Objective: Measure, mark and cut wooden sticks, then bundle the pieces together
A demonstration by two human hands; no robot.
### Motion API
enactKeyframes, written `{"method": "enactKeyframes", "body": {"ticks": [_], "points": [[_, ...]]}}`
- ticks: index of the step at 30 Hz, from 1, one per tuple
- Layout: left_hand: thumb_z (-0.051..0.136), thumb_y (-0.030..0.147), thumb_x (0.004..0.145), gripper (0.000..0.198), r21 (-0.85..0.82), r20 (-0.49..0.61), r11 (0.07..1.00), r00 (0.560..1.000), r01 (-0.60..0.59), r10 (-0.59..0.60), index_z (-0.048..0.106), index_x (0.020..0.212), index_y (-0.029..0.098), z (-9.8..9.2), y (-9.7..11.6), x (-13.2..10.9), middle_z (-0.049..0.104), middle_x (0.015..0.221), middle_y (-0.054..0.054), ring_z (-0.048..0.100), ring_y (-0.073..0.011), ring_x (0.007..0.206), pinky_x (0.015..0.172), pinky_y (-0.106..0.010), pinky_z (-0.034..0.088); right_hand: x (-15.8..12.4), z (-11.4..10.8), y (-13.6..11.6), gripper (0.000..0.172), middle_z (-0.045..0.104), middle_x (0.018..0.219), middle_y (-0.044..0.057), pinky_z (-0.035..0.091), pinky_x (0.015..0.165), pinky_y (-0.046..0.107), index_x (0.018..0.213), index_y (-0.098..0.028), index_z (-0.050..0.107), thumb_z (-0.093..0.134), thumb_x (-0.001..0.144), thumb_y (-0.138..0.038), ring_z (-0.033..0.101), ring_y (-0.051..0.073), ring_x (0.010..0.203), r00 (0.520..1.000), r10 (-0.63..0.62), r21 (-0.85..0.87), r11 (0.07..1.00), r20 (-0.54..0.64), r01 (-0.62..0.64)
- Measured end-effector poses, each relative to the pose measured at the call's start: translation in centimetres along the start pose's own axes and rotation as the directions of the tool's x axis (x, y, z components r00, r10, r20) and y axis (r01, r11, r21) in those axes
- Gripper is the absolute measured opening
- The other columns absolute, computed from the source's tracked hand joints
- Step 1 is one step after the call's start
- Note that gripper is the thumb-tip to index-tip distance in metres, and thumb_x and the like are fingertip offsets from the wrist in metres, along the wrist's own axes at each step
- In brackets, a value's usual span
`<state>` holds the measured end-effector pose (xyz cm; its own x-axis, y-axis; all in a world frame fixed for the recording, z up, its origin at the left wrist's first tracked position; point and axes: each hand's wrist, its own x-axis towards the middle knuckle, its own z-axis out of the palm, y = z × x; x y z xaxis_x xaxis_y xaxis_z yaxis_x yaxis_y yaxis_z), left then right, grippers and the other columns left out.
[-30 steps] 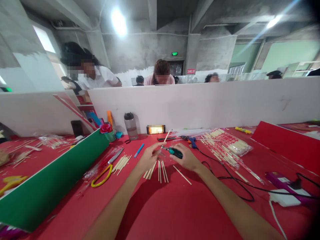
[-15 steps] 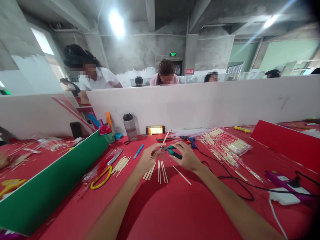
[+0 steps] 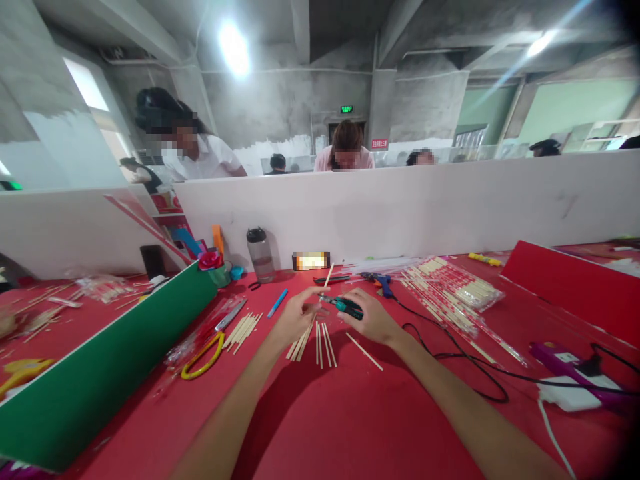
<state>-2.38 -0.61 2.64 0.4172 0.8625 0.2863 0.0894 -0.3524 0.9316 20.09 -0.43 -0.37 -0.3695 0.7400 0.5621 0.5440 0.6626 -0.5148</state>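
My right grip (image 3: pixel 375 317) is closed around green-and-black pliers (image 3: pixel 353 308), their tips at a thin wooden stick (image 3: pixel 329 275) that slants up from the pinch of my left grip (image 3: pixel 299 319) over the red bench (image 3: pixel 380 427); whether the metal bites the wood is too small to tell. Nearer me, short sticks (image 3: pixel 326 345) lie fanned out, a lone stick (image 3: pixel 365 351) to their right and another batch (image 3: pixel 244 331) to their left beside yellow-handled scissors (image 3: pixel 230 316). Farther back, a blue glue gun (image 3: pixel 384 283) sits near wrapped sticks (image 3: pixel 473 293).
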Motion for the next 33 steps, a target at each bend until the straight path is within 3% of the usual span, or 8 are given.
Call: {"method": "enactKeyframes", "body": {"ticks": [17,33], "points": [[0.065,0.037,0.085,0.046,-0.079,0.071,0.990,0.991,0.120,-0.115,0.057,0.127,0.020,-0.6,0.6,-0.2,0.045,0.143,-0.015,0.073,-0.0168,0.081,0.071,-0.028,0.059,0.1,0.6,0.1,0.029,0.069,0.100,0.009,0.047,0.083,0.033,0.108,-0.017,0.068,0.061,0.087,-0.036,0.062,0.020,0.091,0.987,0.098,0.238,0.963,0.130,-0.127],[0.067,0.031,0.083,0.045,-0.123,0.072,0.975,0.982,0.182,-0.174,0.057,0.126,0.019,-0.6,-0.3,-0.2,0.048,0.140,-0.016,0.072,-0.0172,0.083,0.075,-0.033,0.060,-0.1,1.7,1.0,0.033,0.071,0.102,0.009,0.048,0.085,0.035,0.106,-0.017,0.070,0.062,0.087,-0.042,0.063,0.023,0.092,0.978,0.123,0.309,0.936,0.169,-0.171]]}}
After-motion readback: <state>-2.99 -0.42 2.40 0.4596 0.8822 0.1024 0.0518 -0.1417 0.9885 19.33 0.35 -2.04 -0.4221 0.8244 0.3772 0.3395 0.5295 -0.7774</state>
